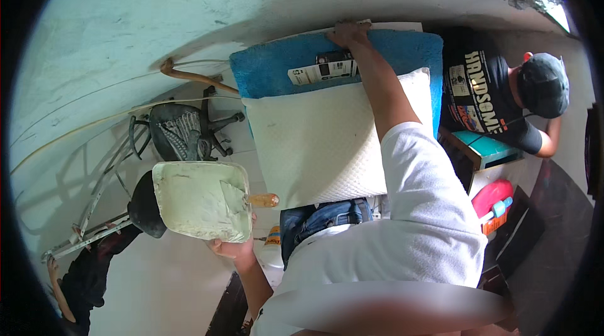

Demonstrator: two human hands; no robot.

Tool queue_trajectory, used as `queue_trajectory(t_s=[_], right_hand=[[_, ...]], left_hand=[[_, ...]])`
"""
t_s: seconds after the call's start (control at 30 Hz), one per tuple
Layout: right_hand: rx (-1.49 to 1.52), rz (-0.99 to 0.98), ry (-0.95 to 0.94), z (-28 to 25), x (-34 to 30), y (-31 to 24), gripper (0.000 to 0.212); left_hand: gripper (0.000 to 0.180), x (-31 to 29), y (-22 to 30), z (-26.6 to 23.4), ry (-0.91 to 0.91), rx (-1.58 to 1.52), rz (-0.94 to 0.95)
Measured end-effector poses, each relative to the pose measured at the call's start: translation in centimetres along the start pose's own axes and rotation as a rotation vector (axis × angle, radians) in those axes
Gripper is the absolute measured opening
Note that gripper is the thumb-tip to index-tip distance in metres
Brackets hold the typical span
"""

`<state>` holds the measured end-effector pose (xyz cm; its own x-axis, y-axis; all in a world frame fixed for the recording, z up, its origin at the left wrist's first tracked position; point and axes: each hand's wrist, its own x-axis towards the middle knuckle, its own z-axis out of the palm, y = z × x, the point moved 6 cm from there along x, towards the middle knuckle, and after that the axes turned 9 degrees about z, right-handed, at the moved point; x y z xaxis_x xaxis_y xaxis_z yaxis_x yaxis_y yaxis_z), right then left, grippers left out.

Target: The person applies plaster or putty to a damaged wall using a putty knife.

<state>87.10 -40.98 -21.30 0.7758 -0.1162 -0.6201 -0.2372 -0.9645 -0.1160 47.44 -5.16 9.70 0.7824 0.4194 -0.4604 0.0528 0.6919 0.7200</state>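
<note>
My left hand grips the near edge of a pale plastic tub, thumb and fingers around its rim. Whitish putty or plaster coats the inside. A wooden handle juts out past the tub's right side; whatever blade it has is hidden. My right arm reaches far forward. The right hand lies spread on the far edge of a blue padded slab, close to the wall; its fingertips are hard to make out. Below it are a black-and-white box and a white quilted cushion.
A pale wall rises ahead. A dark office chair lies to the left, by a metal ladder that another person touches. At right, a person in a dark cap is beside a green-topped cabinet. Blue jeans show below the cushion.
</note>
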Motion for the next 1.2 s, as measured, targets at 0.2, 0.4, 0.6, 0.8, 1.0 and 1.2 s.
queue_trajectory(t_s=[0.2,0.4,0.6,0.8,1.0,1.2], right_hand=[[-0.032,0.021,-0.079,3.1,-2.2,2.6,0.066],[-0.045,-0.089,0.071,5.1,-2.0,3.6,0.057],[0.145,-0.356,0.013,3.3,-3.2,0.5,0.070],[0.197,-0.229,-0.129,2.6,-2.0,0.8,0.083],[0.289,-0.350,-0.143,1.9,-1.2,0.4,0.086],[0.177,-0.151,-0.312,5.4,4.1,3.3,0.093]], left_hand=[[0.096,0.0,0.0,-0.5,-0.013,-0.048,0.037],[0.096,0.8,-0.2,-2.0,-0.092,-0.066,0.037],[0.096,0.5,-0.3,-1.9,-0.102,-0.033,0.073],[0.090,0.2,-0.1,-3.7,-0.066,-0.114,0.078],[0.086,-0.5,-0.7,-7.3,0.104,-0.220,0.155],[0.087,-0.2,-0.9,-7.5,0.188,-0.246,0.232]])
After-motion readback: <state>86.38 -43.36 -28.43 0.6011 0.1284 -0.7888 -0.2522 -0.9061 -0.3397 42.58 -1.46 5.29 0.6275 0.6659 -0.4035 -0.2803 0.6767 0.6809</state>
